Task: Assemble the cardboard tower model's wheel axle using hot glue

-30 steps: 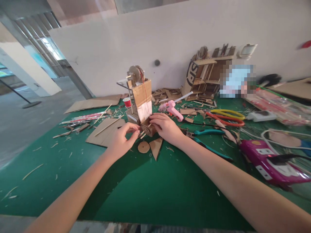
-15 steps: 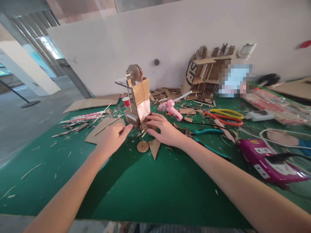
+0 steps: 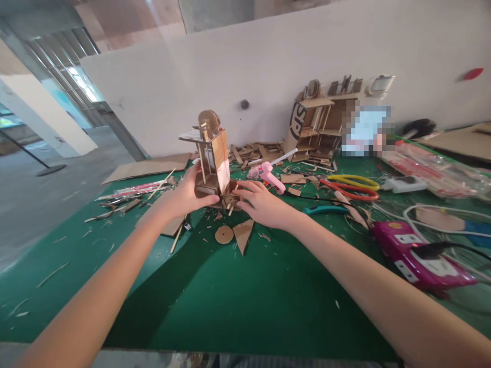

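Note:
A small cardboard tower model (image 3: 212, 153) with a round wheel and red thread on top stands on the green mat (image 3: 238, 291). My left hand (image 3: 186, 194) is wrapped round its base from the left side. My right hand (image 3: 261, 204) rests against the base from the right, fingers pressed to the thin wooden sticks at its foot. Just in front lie a round cardboard disc (image 3: 224, 234) and a pointed cardboard triangle (image 3: 244, 234).
A pink glue gun (image 3: 267, 176) lies behind my right hand. To the right are teal pliers (image 3: 326, 209), orange and yellow scissors (image 3: 351, 185) and a magenta power strip (image 3: 418, 255). Flat cardboard sheets (image 3: 148, 165), sticks and scraps lie left. A cardboard shelf model (image 3: 320, 122) stands at the wall.
My left hand moved from the mat up to the model's left side and took hold of its base. The model has turned and shifted slightly. My right hand stayed at the base.

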